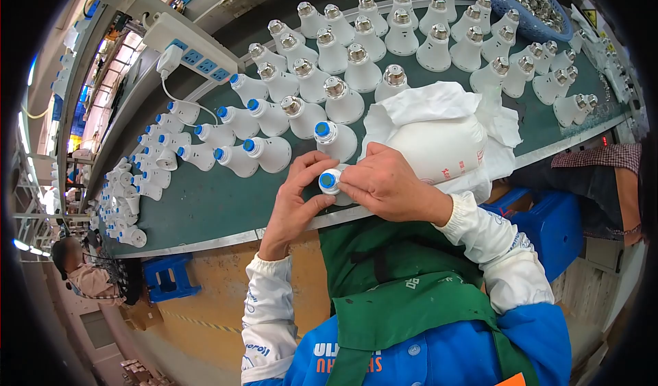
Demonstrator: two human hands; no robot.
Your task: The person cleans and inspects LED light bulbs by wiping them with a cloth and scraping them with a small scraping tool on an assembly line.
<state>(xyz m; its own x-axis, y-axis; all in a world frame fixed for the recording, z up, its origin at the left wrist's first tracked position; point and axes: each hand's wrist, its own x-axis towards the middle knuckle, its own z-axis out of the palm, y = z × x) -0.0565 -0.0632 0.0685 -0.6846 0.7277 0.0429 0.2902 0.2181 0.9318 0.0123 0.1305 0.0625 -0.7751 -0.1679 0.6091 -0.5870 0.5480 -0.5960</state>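
A white bulb housing with a blue-topped neck (329, 181) stands at the near edge of the green table (205, 208). My left hand (299, 193) curls its fingers and thumb around the neck from the left. From the right, my right hand (384, 182) pinches at the same neck; whether something small is between its fingertips cannot be made out. Just beyond is another blue-topped housing (334, 139). A white bag with red print (439, 143), on crumpled white wrapping, lies right beside my right hand.
Rows of silver-capped bulbs (356, 71) fill the far side; blue-topped ones (236, 122) spread leftward. A blue basket (528, 6) of metal caps sits at the back right. A power strip (188, 50) is at upper left, a seated person (92, 273) at far left.
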